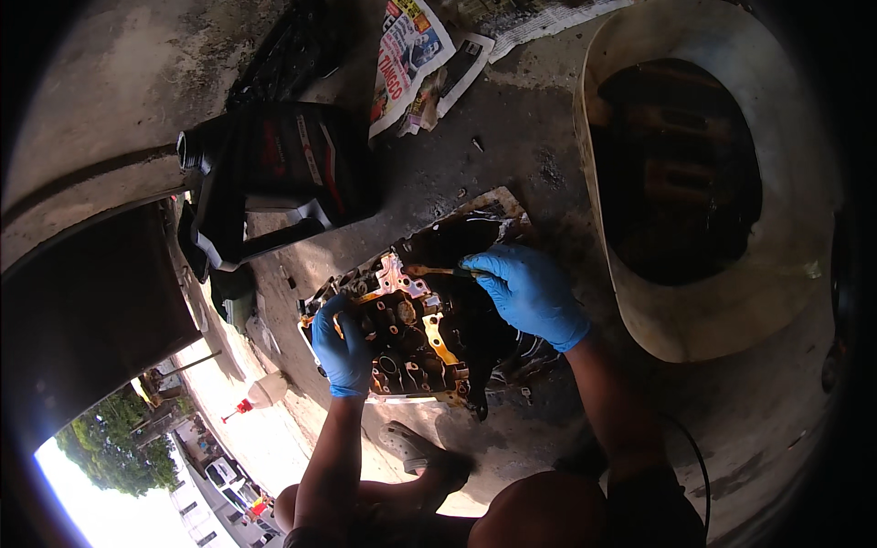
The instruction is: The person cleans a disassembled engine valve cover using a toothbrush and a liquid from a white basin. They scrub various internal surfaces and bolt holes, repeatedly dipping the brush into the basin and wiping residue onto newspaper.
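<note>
Blue-gloved and bent in at the fingers, the left hand sits at the left edge of a metal engine part; I can't tell from here whether it grips the metal or only rests on it. The engine part lies on the concrete floor, right in front of the crouching person and mostly between the two hands. Its open, cavity-filled face looks upward, the oily metal dark except for a few bright, golden patches. As far as I can make out, its long axis runs crosswise before the knees, but the right end sinks into blackness and I can't see quite where it stops.

Over the far right portion of the engine part is the right hand, gloved in the same blue, its thumb and fingers closed on a slim tool. That tool lies nearly level, long axis from right to left, its brownish tip aimed left at a bright raised piece of the engine part.

Beyond the engine part and to its left is a black jug; straight beyond it, crumpled newspaper. Well to its right stands a whitish tub with dark contents, and on its near side is a sandal
</note>
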### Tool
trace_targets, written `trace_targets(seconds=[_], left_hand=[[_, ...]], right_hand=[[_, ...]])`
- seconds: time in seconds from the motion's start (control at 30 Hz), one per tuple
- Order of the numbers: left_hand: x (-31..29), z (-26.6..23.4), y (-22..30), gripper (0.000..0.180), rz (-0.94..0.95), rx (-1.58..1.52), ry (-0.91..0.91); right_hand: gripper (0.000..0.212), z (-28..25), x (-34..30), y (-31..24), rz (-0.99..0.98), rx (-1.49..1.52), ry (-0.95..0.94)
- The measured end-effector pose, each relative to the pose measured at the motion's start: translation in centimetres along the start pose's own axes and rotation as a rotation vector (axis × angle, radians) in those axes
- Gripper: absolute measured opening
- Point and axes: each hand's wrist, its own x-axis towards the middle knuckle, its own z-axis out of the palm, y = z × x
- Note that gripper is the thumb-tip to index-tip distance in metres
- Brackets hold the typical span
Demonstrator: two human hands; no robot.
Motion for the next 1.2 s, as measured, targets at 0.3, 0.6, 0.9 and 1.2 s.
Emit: trace_targets(seconds=[0.3, 0.6, 0.9, 1.2], left_hand=[[0.0, -0.1, 0.3, 0.02, 0.031, -0.014, 0.017], [0.0, -0.2, 0.8, 0.023, 0.03, -0.01, 0.012], [0.0, 0.1, -0.1, 0.023, 0.076, -0.008, 0.03], [0.0, 0.7, -1.4, 0.017, 0.03, -0.056, 0.037]], right_hand=[[0.025, -1.2, 2.6, 0.3, -0.101, -0.243, -0.125], [0.024, -0.8, 0.2, -1.0, -0.106, -0.302, 0.083], [0.017, -0.1, -1.5, -0.4, 0.029, -0.228, 0.06], [0.015, 3.8, -3.3, -2.5, 0.109, -0.199, 0.094]])
